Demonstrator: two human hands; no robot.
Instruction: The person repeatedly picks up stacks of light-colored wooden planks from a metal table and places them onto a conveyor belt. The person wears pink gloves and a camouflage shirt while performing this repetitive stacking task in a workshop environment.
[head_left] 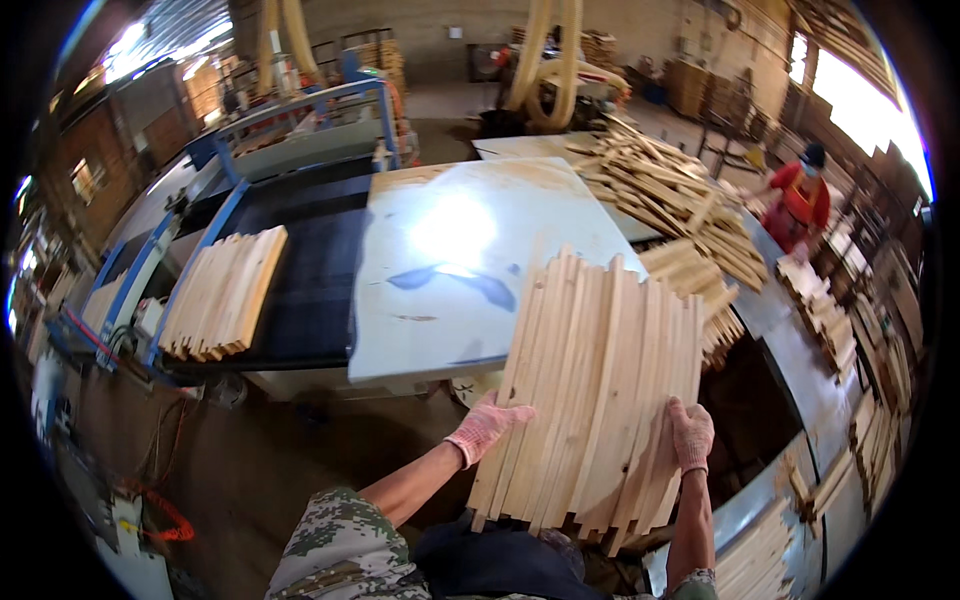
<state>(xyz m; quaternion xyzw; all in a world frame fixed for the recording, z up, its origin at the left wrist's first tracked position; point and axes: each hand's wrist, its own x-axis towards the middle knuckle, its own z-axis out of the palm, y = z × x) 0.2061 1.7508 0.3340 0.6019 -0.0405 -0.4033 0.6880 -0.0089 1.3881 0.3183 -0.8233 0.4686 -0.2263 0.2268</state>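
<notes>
A wide row of light wooden strips (pixel 590 390), pressed side by side with uneven ends, is held in front of me. My left hand (pixel 490 425), in a pinkish work glove, grips the row's left edge. On the right edge my right hand (pixel 690 432), gloved alike, is closed around the outer strips. The row's far end overlaps the near right part of a shiny metal tabletop (pixel 400 330); its near end is by my body. I cannot tell how much of its weight the table bears.
Left of the tabletop runs a dark conveyor belt (pixel 300 290) in a blue-framed machine (pixel 385 120), carrying another row of strips (pixel 225 290). A loose heap of strips (pixel 670 190) lies beyond my right hand. A person in red (pixel 800 200) stands at the far right, beside a metal bench (pixel 790 350).
</notes>
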